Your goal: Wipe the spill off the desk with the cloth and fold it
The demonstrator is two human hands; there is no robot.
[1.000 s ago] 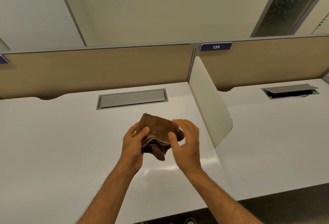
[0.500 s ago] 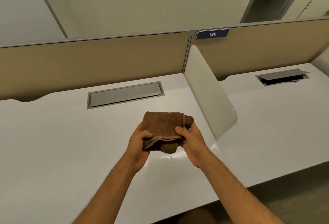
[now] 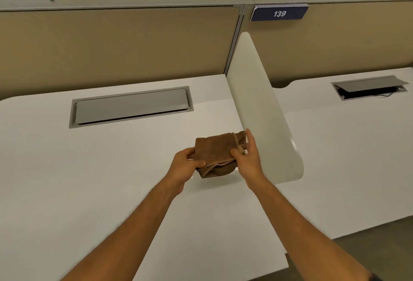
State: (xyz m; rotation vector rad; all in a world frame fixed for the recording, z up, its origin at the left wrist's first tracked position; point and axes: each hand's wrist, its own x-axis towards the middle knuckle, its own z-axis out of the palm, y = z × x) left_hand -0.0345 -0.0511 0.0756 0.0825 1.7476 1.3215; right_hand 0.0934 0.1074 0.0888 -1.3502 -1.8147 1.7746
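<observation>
A brown cloth (image 3: 215,151), folded into a small thick pad, is held just above the white desk (image 3: 100,180) near its right side. My left hand (image 3: 185,165) pinches the cloth's left edge with thumb on top. My right hand (image 3: 247,157) grips its right edge, thumb on top and fingers behind. The lower layers sag a little between both hands. No spill shows on the desk surface.
A white divider panel (image 3: 263,111) stands just right of my right hand. A grey cable hatch (image 3: 131,106) is set into the desk behind the cloth. Tan partition wall (image 3: 111,46) runs along the back. The neighbouring desk (image 3: 357,146) has an open hatch.
My right hand closed onto the cloth's right edge, and both hands carried the folded cloth forward, away from me and closer to the divider. The camera tilted down.
</observation>
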